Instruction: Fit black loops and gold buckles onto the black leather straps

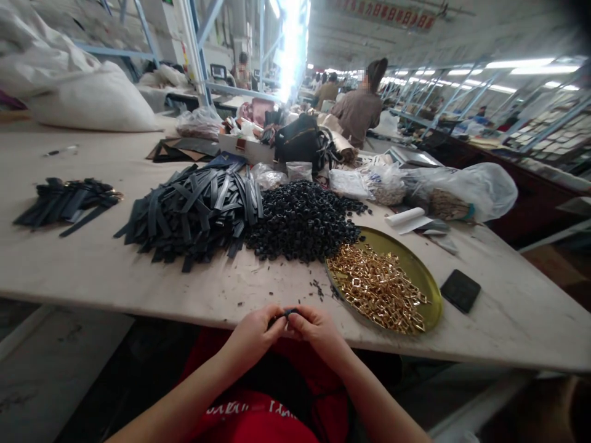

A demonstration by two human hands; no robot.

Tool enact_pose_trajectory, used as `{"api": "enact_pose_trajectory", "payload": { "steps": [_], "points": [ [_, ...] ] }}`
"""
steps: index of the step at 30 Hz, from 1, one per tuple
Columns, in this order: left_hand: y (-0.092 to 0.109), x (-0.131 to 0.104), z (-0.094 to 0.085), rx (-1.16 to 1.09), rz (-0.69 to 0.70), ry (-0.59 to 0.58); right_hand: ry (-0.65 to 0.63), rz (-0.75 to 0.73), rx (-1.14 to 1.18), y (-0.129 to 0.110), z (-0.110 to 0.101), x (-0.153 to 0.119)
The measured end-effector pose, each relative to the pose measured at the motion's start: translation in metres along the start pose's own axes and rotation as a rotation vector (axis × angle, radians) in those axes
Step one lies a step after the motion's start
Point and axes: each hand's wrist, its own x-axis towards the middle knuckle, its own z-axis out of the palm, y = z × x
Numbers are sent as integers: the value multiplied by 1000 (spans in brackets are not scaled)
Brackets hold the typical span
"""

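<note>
While the black strap runs roughly left to right, the left hand and right hand pinch it.

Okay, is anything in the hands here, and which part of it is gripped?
A small dark piece, between the fingers of the left hand and right hand; they cover too much to tell which part.

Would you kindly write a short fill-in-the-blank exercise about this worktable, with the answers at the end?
The small metal frames in the round tray are ____ in colour.
The black rectangular object lies on the ____ side of the tray.
The heap of dark strips is to the ____ of the heap of small black loops.
The left hand and right hand hold one small ____ piece.
Answers: gold; right; left; dark.
</note>
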Motion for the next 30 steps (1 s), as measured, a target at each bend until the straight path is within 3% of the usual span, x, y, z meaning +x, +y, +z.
{"api": "enact_pose_trajectory", "payload": {
  "steps": [3,7,14,21,25,28,30],
  "points": [
    [6,4,1,-93,16,-7,99,-8,76,-2,-2,5],
    [10,15,2,-160,-40,-15,73,17,140,-4,-2,13],
    [1,37,1,-278,-150,-78,78,-28,40,3,-16,22],
    [1,47,-8,-398,-160,-137,105,-36,-113,10,-19,34],
    [2,50,-14,-344,-261,-125,231,-125,-330,1,-45,43],
    [-1,50,-16,-361,-329,-93,413,-169,-392,-12,-76,47],
    [-2,48,-16,-368,-317,-80,465,-172,-403,-19,-87,47]
  ]
}}
